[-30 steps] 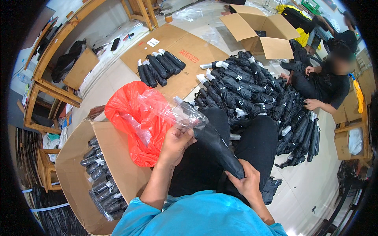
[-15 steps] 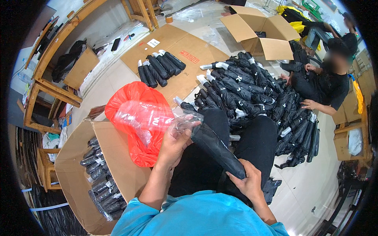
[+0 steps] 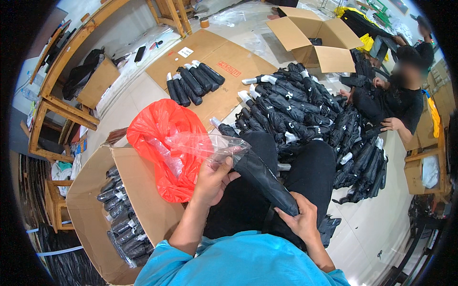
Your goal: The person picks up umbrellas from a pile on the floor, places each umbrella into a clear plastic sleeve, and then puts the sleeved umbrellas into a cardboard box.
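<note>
Over my lap lies a folded black umbrella (image 3: 265,182), slanting from upper left to lower right. My right hand (image 3: 303,215) is closed round its lower end. A clear plastic sleeve (image 3: 202,144) covers the umbrella's upper end and trails off to the left. My left hand (image 3: 213,180) pinches this sleeve near its mouth, with the thumb on top. Left of that hand, a red plastic bag (image 3: 167,124) holds more clear plastic. In the open cardboard box (image 3: 138,176) at lower left lie several sleeved umbrellas (image 3: 125,224).
Beyond my knees is a large heap of black umbrellas (image 3: 296,107). Several more umbrellas (image 3: 193,81) lie in a row on a flat cardboard sheet (image 3: 238,57). Another open box (image 3: 305,28) stands at the back. A co-worker (image 3: 396,100) sits right of the heap.
The loose end of the plastic sleeve has swung and narrowed, and my left hand has shifted slightly. My right hand stays on the umbrella's lower end. The co-worker's near hand has moved.
</note>
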The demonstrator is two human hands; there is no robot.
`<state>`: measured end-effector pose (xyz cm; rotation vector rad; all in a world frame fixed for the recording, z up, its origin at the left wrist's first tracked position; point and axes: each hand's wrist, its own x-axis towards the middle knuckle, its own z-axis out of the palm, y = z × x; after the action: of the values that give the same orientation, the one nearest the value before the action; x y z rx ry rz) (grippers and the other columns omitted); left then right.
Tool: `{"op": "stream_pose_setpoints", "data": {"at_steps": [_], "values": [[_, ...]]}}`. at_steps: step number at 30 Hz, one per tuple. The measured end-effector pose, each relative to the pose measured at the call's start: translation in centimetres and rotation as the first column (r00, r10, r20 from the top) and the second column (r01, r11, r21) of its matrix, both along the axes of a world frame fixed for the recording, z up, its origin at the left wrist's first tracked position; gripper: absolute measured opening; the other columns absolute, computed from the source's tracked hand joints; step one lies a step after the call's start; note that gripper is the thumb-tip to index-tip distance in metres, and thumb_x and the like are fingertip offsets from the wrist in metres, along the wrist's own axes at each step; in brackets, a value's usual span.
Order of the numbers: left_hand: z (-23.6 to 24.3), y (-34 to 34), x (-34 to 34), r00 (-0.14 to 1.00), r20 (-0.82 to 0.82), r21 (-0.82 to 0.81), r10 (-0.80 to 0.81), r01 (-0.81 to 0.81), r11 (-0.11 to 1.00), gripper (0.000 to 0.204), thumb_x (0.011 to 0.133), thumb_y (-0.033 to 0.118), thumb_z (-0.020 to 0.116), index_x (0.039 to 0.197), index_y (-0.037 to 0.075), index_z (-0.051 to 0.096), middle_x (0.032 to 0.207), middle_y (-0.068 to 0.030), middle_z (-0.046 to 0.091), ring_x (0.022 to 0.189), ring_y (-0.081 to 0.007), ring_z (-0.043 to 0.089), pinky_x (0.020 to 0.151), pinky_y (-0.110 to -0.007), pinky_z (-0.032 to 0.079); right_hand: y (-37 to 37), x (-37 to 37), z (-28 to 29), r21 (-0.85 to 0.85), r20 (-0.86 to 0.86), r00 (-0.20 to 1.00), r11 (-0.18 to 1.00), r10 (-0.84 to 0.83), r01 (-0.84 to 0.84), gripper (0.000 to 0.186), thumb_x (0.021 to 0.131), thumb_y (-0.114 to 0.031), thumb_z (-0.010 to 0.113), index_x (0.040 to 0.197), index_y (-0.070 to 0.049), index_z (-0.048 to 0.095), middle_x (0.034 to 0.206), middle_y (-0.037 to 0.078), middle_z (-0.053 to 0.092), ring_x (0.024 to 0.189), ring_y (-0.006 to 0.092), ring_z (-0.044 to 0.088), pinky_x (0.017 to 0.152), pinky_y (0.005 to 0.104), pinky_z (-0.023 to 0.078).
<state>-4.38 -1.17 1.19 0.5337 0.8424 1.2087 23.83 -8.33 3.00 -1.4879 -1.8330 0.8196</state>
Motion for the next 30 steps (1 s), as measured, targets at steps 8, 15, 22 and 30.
{"op": "stream_pose_setpoints", "data": {"at_steps": [8,15,22,30], "values": [[-0.2,-0.9,1.2,0.99,-0.139,0.022,-0.03,0.034,0.999,0.04,0.107,0.021,0.066,0.144,0.007,0.058,0.132,-0.0047,0.068,0.117,-0.0142,0.068,0.093,-0.032,0.063,0.2,-0.1,0.2,0.016,0.043,0.999,1.0,-0.002,0.001,0.044,0.083,-0.019,0.09,0.117,0.001,0.071,0.105,0.018,0.076,0.092,0.0332,0.078,0.08,0.0387,0.061],[-0.2,-1.2,1.3,0.996,-0.063,-0.054,-0.058,0.055,0.997,0.044,0.109,0.024,0.063,0.148,0.006,0.053,0.135,-0.0061,0.067,0.122,-0.0176,0.067,0.103,-0.038,0.058,0.9,0.0,0.3,0.074,0.059,0.998,0.996,0.034,-0.039,0.045,0.082,-0.02,0.09,0.116,0.001,0.071,0.102,0.018,0.076,0.088,0.0329,0.077,0.076,0.0386,0.061],[1.1,-0.5,0.7,0.996,0.032,0.116,-0.085,0.081,0.99,0.066,0.109,0.042,0.059,0.153,-0.005,0.044,0.145,-0.0209,0.061,0.129,-0.0271,0.065,0.108,-0.043,0.055,1.1,0.5,1.2,0.068,0.11,0.992,0.995,0.069,-0.077,0.042,0.082,-0.019,0.089,0.115,-0.001,0.071,0.099,0.014,0.076,0.083,0.0288,0.078,0.072,0.0377,0.061],[2.4,-0.2,0.7,0.987,-0.01,0.051,-0.16,0.16,0.986,0.066,0.11,0.044,0.054,0.152,-0.006,0.045,0.142,-0.0222,0.064,0.13,-0.0269,0.066,0.108,-0.04,0.056,1.3,1.2,1.8,0.107,0.209,0.974,0.988,0.084,-0.108,0.047,0.078,-0.014,0.087,0.12,-0.004,0.069,0.099,0.012,0.074,0.086,0.0299,0.076,0.075,0.0378,0.06]]}}
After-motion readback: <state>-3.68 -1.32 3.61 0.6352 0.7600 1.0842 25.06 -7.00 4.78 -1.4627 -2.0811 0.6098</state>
